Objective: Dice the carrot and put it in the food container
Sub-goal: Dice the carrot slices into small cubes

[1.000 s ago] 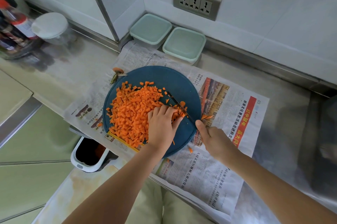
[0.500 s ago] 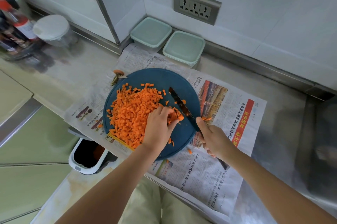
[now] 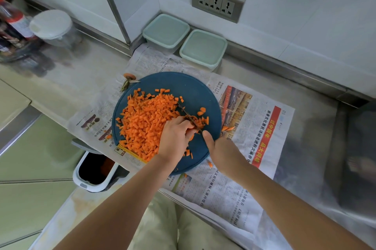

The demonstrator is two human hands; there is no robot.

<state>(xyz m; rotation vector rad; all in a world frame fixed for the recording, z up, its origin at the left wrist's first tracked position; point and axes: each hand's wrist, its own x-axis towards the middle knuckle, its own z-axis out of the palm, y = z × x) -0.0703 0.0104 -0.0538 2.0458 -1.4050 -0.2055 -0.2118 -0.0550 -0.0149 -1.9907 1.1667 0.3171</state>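
**A:** What are the hands doing?

**B:** The left hand (image 3: 175, 137) has its fingers curled down, pinning a bunch of carrot pieces (image 3: 191, 137). The right hand (image 3: 221, 152) is wrapped round the handle of a thin dark knife (image 3: 189, 116), thumb stretched along it. The blade sits right against the left fingertips.

**A:** And the carrot?

**B:** Mostly a loose heap of small orange carrot dice (image 3: 146, 121). It covers the round dark-blue cutting board (image 3: 193, 90) from 6 o'clock round to 11. A few cut bits lie just right of the blade.

**A:** Any room left?

**B:** The board is bare from 12 to 3 o'clock. Some slivers (image 3: 227, 128) have gone over its rim at 3 onto the spread newspaper (image 3: 223, 194), which lies open from 3 to 5. A carrot top stub (image 3: 129, 76) sits off the rim at 10.

**A:** The containers?

**B:** Two square pale-green lidded food containers (image 3: 166, 29) (image 3: 203, 47) stand at 12 against the wall, lids on. A white bin (image 3: 95, 170) sits below the worktop (image 3: 81, 72) edge at 7.
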